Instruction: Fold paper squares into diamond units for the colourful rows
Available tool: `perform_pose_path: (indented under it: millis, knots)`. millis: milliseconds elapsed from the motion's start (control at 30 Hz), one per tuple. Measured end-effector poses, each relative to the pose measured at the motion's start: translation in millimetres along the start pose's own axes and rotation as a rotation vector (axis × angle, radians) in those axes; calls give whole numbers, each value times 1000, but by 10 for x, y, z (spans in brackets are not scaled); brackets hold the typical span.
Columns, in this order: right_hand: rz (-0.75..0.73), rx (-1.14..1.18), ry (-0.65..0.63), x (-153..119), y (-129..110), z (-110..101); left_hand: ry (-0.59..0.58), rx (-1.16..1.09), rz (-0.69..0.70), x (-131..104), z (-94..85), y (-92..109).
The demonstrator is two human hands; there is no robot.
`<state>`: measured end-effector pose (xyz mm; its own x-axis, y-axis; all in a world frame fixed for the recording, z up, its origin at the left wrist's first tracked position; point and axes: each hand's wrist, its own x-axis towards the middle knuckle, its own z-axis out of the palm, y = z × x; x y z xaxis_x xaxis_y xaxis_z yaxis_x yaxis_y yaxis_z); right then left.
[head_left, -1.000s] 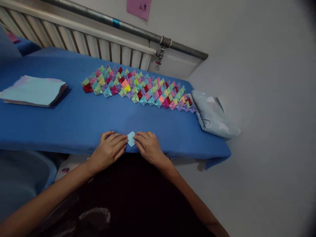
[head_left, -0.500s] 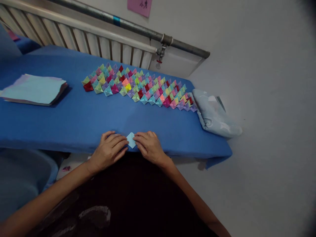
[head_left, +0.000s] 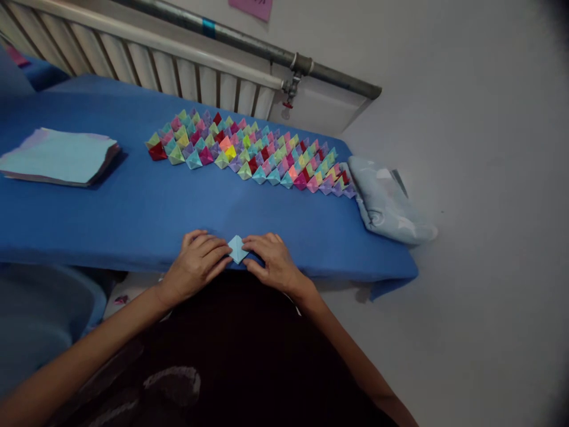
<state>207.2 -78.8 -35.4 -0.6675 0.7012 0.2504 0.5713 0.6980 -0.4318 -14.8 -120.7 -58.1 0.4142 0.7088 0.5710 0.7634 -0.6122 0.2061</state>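
A small light-blue folded paper [head_left: 237, 249], shaped like a diamond with a crease down its middle, lies at the front edge of the blue-covered table [head_left: 178, 213]. My left hand [head_left: 198, 261] has its fingertips closed on the paper's left corner. On the right side, my right hand [head_left: 273, 261] grips the paper's right corner between fingers and thumb. Beyond the hands stand rows of folded paper boats [head_left: 249, 151] in many colours.
A stack of light-blue paper sheets [head_left: 62, 155] lies at the left. Folded grey-blue cloth [head_left: 386, 201] sits at the table's right end. Behind the table are a white radiator [head_left: 160, 74] and a metal pipe [head_left: 249, 47]. A blue chair [head_left: 40, 308] stands at the lower left.
The thumb of my right hand has come away from under the other fingers and now shows at the paper's lower right edge. The view has shifted slightly.
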Motion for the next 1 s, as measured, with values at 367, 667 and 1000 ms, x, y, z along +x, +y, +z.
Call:
perform_pose_path:
  millis: [367,667,1000]
  knots:
    - [-3,11,63,-6,1,38,58,40,38,22,32,8]
    - [-3,-35,74,3,-13,52,36,87,42,40,37,16]
    - [26,-45,92,11,10,87,22,60,25,75,27,30]
